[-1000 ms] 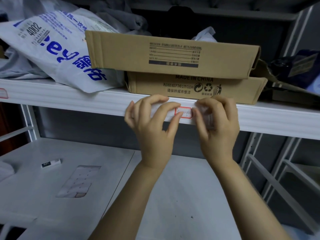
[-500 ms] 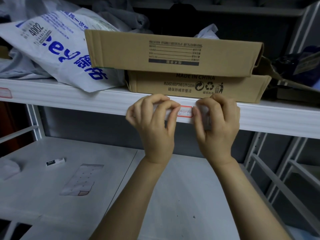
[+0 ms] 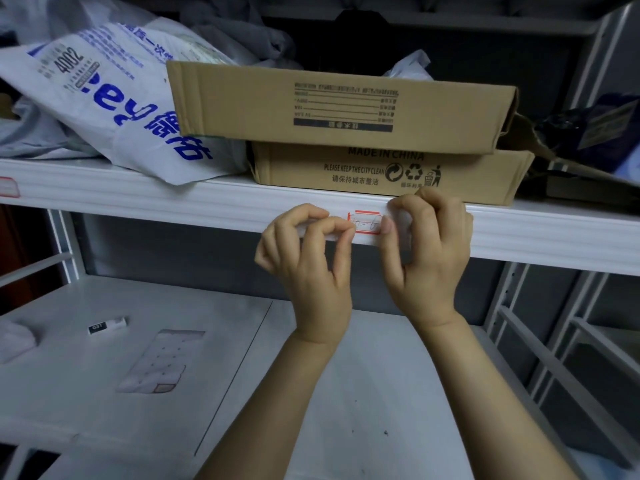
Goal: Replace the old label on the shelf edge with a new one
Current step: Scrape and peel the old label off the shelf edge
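A small red-bordered label [image 3: 365,223] with handwriting sits on the white shelf edge [image 3: 173,202], below the cardboard boxes. My left hand [image 3: 308,261] is just left of the label, thumb and forefinger pinching one end of a clear strip [image 3: 323,233] that looks like tape. My right hand [image 3: 429,247] is just right of the label with its fingers curled, pinching the strip's other end against the shelf edge. The strip's middle part across the label is hard to make out.
Two stacked cardboard boxes [image 3: 346,98] and a white printed plastic bag [image 3: 104,98] fill the shelf above. A sticker sheet [image 3: 159,362] and a small white stick [image 3: 107,325] lie on the lower shelf. Another red label [image 3: 8,186] is at the far left edge. Metal uprights stand at right.
My left fingers have curled tighter into a pinch and drawn slightly left, uncovering more of the label. My right hand stays at the label's right end.
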